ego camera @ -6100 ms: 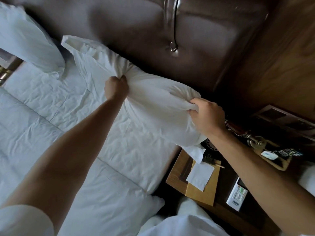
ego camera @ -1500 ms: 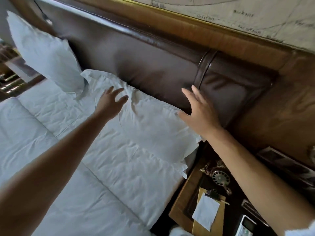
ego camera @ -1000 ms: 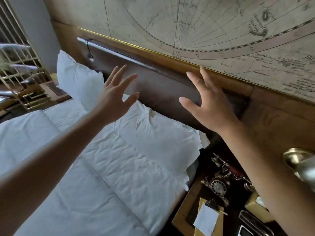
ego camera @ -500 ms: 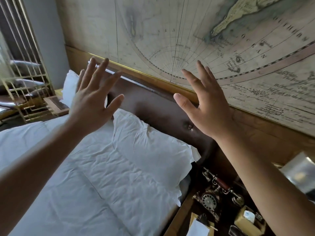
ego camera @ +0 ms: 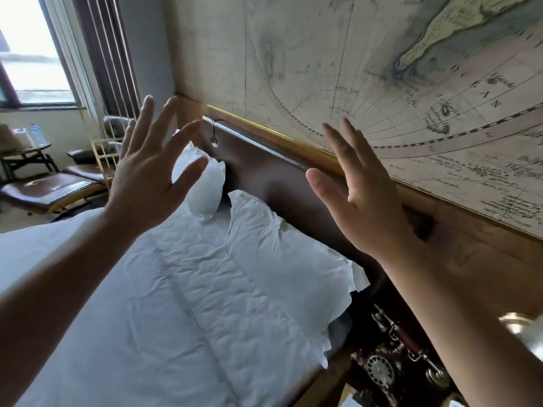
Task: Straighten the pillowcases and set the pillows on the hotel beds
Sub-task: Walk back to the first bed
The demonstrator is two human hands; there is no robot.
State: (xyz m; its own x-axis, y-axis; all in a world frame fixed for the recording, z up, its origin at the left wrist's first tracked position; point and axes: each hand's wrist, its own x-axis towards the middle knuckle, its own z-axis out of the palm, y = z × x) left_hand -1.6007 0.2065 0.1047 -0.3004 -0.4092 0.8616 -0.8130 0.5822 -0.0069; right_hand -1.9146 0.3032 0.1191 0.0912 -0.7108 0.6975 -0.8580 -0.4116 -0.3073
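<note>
A white pillow (ego camera: 282, 254) lies flat on the bed (ego camera: 147, 333), its long side against the dark brown headboard (ego camera: 273, 177). A second white pillow (ego camera: 202, 183) stands upright against the headboard farther along, partly hidden by my left hand. My left hand (ego camera: 147, 174) is raised in the air above the bed, fingers spread, holding nothing. My right hand (ego camera: 361, 201) is also raised with spread fingers, in front of the headboard and above the near pillow, touching neither.
A large map (ego camera: 382, 83) covers the wall above the headboard. A bedside table at the lower right carries an old-style telephone (ego camera: 390, 365). At the far left a brown lounge chair (ego camera: 50, 189) and a small table (ego camera: 23, 154) stand below a window (ego camera: 32, 54).
Both hands have let go of the near pillow, which now lies flat by the headboard. The hands rose with fingers spread, and the view tilted up toward the wall and window.
</note>
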